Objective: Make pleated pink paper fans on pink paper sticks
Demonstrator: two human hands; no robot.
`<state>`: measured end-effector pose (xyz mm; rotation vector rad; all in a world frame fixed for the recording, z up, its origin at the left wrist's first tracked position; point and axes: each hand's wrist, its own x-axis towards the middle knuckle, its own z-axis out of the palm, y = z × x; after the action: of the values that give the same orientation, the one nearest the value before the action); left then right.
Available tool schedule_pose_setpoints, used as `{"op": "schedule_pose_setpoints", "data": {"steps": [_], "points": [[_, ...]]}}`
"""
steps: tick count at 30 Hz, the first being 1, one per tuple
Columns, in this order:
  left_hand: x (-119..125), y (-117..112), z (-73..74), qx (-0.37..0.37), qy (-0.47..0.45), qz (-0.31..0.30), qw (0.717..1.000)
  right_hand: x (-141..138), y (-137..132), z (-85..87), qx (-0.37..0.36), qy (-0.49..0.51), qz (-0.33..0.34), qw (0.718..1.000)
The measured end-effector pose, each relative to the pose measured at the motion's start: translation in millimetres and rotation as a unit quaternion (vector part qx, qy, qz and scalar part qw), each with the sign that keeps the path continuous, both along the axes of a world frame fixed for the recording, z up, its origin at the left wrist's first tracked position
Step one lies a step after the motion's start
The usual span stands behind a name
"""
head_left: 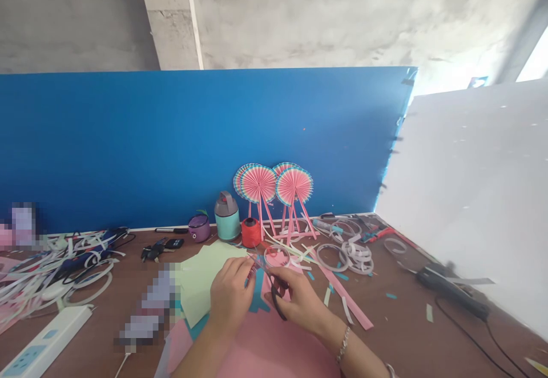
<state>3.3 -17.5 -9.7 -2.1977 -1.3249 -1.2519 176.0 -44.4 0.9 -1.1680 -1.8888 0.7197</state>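
My right hand [297, 301] is closed round a pair of black-handled scissors [274, 289], its fingers through the loops. The blades point up and left toward a small folded pink and teal paper piece [256, 278]. My left hand [231, 295] pinches that piece from the left. Both hands hover over a pale green sheet [199, 278] and a pink sheet [261, 352] near the table's front edge. A bracelet is on my right wrist.
Pink paper fans on sticks [274, 187] lean against a blue board [171, 138]. Beside them stand a red thread spool [250, 232], a teal cup [226, 216] and a purple pot [199, 228]. White tape rings [351, 252], a power strip [45, 341], a glue gun [454, 292].
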Motion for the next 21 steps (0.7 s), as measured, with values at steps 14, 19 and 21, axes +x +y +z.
{"op": "schedule_pose_setpoints", "data": {"steps": [14, 19, 21], "points": [[1.1, -1.7, 2.9, 0.008, 0.012, 0.010, 1.000, -2.1, 0.3, -2.9, 0.047, -0.026, -0.012, 0.998], [0.8, -2.0, 3.1, -0.001, 0.008, 0.011, 1.000, -2.5, -0.6, -1.6, 0.022, -0.006, 0.007, 1.000], [0.8, -2.0, 4.2, 0.002, 0.006, 0.011, 1.000, -2.9, -0.7, -1.5, 0.015, 0.001, 0.014, 1.000]]}}
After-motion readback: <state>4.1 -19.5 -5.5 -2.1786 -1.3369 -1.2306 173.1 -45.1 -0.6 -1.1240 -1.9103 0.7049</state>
